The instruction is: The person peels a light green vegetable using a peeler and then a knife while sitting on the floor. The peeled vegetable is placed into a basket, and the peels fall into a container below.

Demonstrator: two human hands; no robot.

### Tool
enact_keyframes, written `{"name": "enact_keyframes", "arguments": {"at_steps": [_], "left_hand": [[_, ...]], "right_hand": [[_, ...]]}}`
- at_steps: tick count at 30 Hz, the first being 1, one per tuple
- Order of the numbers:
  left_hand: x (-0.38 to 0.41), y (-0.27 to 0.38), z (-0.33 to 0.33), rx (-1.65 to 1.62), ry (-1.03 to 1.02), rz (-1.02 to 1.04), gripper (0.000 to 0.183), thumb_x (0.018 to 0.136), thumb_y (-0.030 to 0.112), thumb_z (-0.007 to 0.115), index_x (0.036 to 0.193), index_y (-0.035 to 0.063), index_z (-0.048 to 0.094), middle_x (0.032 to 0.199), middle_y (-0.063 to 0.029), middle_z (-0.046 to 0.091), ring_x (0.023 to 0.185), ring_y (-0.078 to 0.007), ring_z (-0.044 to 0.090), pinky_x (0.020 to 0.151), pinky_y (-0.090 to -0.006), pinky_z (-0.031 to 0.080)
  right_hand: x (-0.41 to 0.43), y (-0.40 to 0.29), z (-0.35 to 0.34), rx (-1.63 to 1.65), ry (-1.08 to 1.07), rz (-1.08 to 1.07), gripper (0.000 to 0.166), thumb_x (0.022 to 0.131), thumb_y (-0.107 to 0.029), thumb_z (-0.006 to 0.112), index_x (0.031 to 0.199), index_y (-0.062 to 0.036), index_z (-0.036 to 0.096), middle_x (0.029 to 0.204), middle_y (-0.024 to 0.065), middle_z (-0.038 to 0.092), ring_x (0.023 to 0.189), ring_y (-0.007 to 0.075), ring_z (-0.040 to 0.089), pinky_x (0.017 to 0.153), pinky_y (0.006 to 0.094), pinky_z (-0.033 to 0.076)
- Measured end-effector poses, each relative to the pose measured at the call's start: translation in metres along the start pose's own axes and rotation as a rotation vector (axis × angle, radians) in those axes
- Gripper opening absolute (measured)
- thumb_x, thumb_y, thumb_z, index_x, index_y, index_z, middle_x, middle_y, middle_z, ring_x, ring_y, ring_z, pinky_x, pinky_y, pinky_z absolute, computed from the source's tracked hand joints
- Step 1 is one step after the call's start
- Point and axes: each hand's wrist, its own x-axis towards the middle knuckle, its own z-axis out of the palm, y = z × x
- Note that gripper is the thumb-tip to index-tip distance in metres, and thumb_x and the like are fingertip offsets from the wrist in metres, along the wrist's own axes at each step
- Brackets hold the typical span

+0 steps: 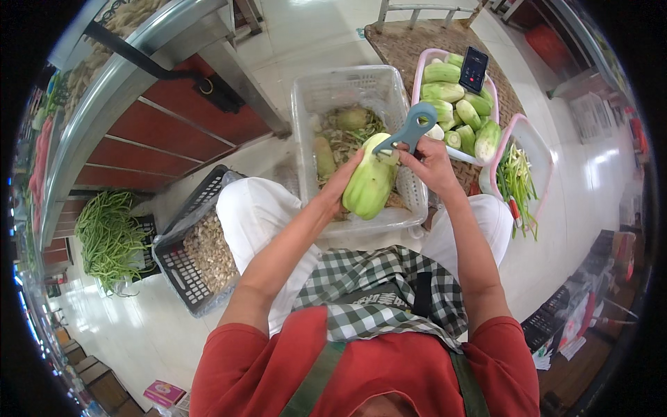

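Observation:
A large pale green gourd [368, 182] is held over a white plastic crate by my left hand [340, 183], whose fingers grip its left side. My right hand [428, 162] is closed on a blue-grey peeler [415, 127], its blade end against the upper right of the gourd. The translucent white crate [359, 225] below contains peelings [350, 136] and a few unpeeled-looking vegetables. To the right, a pink-rimmed basin [415, 86] is heaped with peeled green gourds [443, 92], and a smartphone [474, 70] rests on its far edge.
A second pink-rimmed basin [544, 156] with spring onions [516, 174] and a red-handled tool stands at the right. A woven-topped seat [383, 39] bears the first basin. At my left are a black crate [182, 284] of garlic [208, 253], long green beans [110, 240] and a metal-edged counter [96, 99].

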Motion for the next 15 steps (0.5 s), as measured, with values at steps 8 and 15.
{"name": "enact_keyframes", "arguments": {"at_steps": [8, 15], "left_hand": [[-0.008, 0.000, 0.008, -0.018, 0.045, -0.045, 0.056, 0.098, 0.049, 0.037, 0.129, 0.0042, 0.048, 0.113, -0.0115, 0.062, 0.096, -0.0193, 0.065, 0.082, -0.0334, 0.054], [0.008, -0.006, -0.010, -0.031, -0.014, 0.012, 0.054, 0.098, 0.049, 0.036, 0.128, 0.0063, 0.049, 0.107, -0.0098, 0.064, 0.092, -0.0185, 0.065, 0.080, -0.0341, 0.055]], "right_hand": [[0.005, 0.010, -0.023, -0.023, 0.180, 0.365, 0.020, 0.081, -0.016, 0.071, 0.084, 0.0026, 0.065, 0.062, 0.0023, 0.055, 0.058, 0.0085, 0.046, 0.053, 0.0268, 0.039], [-0.007, -0.005, 0.007, 0.116, -0.106, 0.079, 0.020, 0.079, -0.014, 0.074, 0.084, 0.0033, 0.065, 0.068, 0.0047, 0.057, 0.061, 0.0104, 0.050, 0.056, 0.0273, 0.042]]}}
